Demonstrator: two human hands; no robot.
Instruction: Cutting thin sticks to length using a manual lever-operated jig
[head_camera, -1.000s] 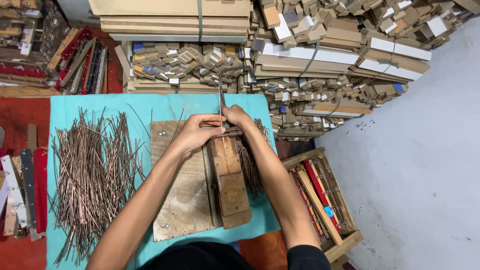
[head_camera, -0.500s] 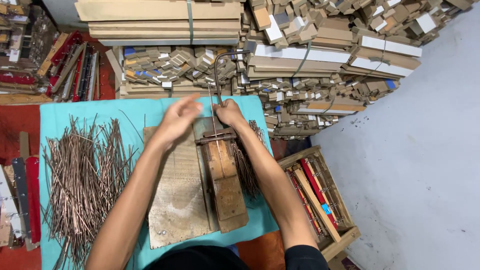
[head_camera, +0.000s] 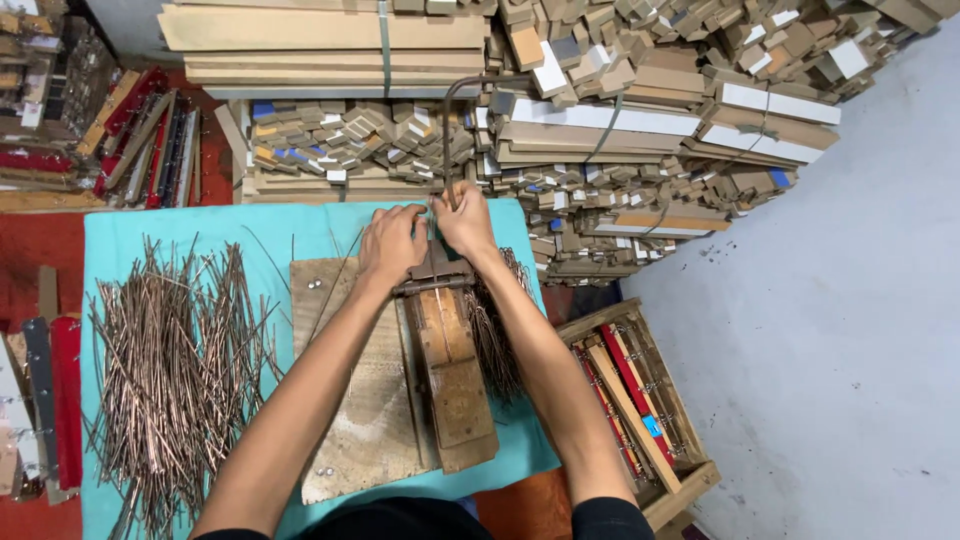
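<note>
My left hand (head_camera: 392, 243) and my right hand (head_camera: 466, 220) are together at the far end of a wooden bending jig (head_camera: 452, 375) fixed on a worn wooden board (head_camera: 362, 420). Both hands grip a thin metal rod (head_camera: 449, 118) that rises from the jig and curves over to the right at its top. A metal bracket (head_camera: 432, 281) crosses the jig just below my hands. A heap of straight copper-coloured rods (head_camera: 170, 355) lies to the left on the turquoise cloth (head_camera: 300, 225). Bent rods (head_camera: 493, 330) lie to the right of the jig.
Stacks of cardboard-coloured bundles and strapped flat packs (head_camera: 600, 110) fill the far side. A wooden crate (head_camera: 640, 400) with red and wooden strips stands at the right. Red and metal strips (head_camera: 50, 400) lie at the left edge. Grey floor (head_camera: 830, 330) spreads right.
The rod has been bent: it stood straight and short a second ago, and now it reaches farther up with a curved top. My hands have drawn closer together at the jig's far end.
</note>
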